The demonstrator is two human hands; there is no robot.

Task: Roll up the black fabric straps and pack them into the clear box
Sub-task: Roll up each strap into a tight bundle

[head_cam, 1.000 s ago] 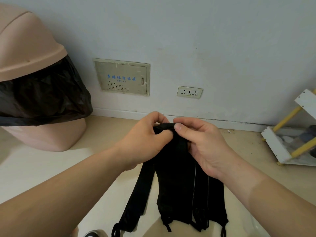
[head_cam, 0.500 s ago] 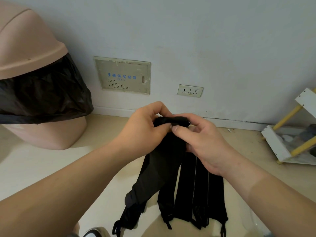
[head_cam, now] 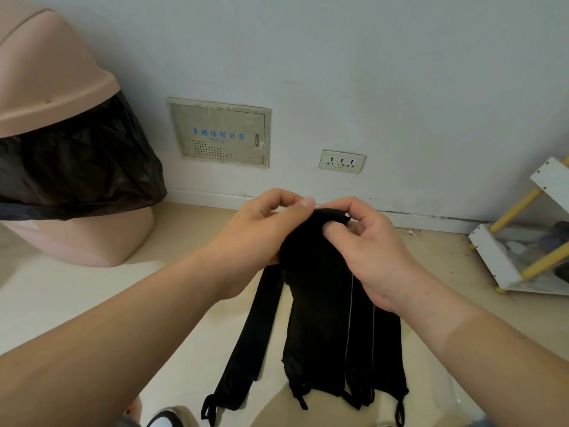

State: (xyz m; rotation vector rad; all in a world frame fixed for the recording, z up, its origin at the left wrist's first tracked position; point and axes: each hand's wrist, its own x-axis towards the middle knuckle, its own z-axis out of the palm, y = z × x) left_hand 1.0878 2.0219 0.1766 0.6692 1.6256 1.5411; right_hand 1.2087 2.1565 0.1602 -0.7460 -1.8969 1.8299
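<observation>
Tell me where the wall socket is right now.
In the head view the wall socket sits near centre, just right of the grey panel and above the held black straps.

Both bare forearms angle in from the near corners. The left hand (head_cam: 261, 238) and right hand (head_cam: 372, 254) are side by side, fingers curled, both pinching the top of the black straps (head_cam: 320, 318).

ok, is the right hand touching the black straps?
Touching. The head view shows the right hand pinching the top end of the black straps, with its fingers curled round the fabric.
</observation>
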